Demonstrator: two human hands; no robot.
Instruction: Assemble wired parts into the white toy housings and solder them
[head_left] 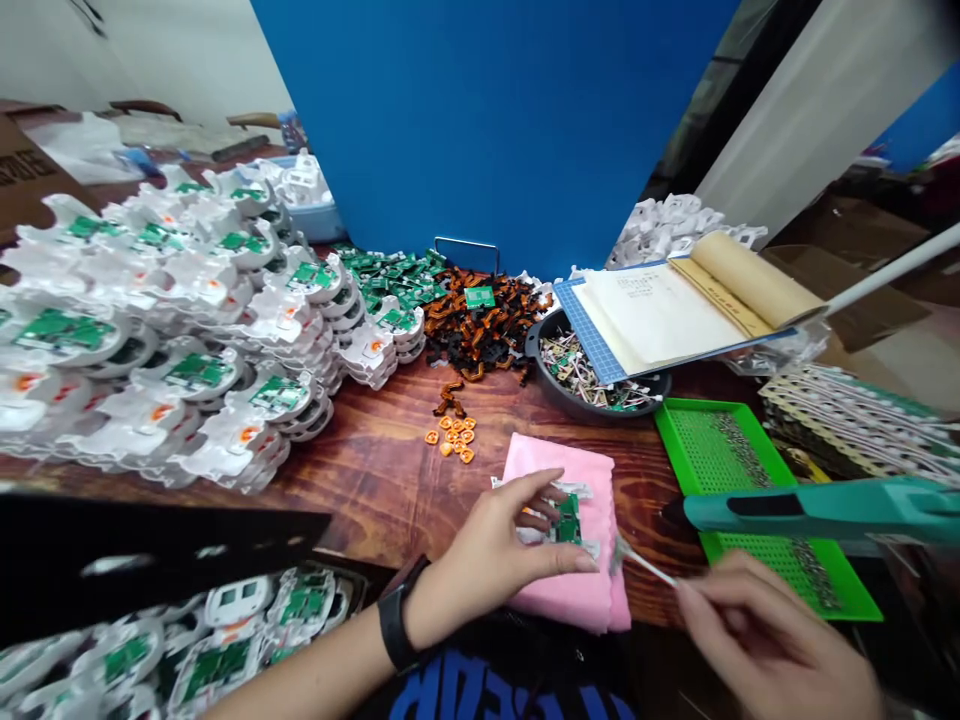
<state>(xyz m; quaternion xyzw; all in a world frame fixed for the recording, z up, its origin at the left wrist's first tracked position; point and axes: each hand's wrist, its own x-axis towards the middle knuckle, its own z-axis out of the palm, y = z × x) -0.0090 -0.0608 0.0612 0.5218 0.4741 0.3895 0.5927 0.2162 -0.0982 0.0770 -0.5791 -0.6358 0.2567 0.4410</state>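
Note:
On a folded pink cloth (pixel 559 455) lies a white plastic housing (pixel 581 491) with a green circuit board (pixel 568 518) in it. My left hand (pixel 487 530), a dark band at its wrist, reaches over the housing with thumb and fingers spread around it; whether it presses on the part I cannot tell. To the right, my right hand (pixel 765 625) pinches one end of a thin white cable (pixel 649 567). The cable's blurred far end hangs by the cloth's right edge.
Stacked housings (pixel 225 370) crowd the left. Orange pieces (pixel 454 437), a pile of black-and-orange parts (pixel 480 325) and a black bowl (pixel 536 345) of cables stand behind the cloth. A clipboard (pixel 600 345) overlaps the bowl. Right: green trays (pixel 686 440) of screws under a teal electric screwdriver (pixel 817 510).

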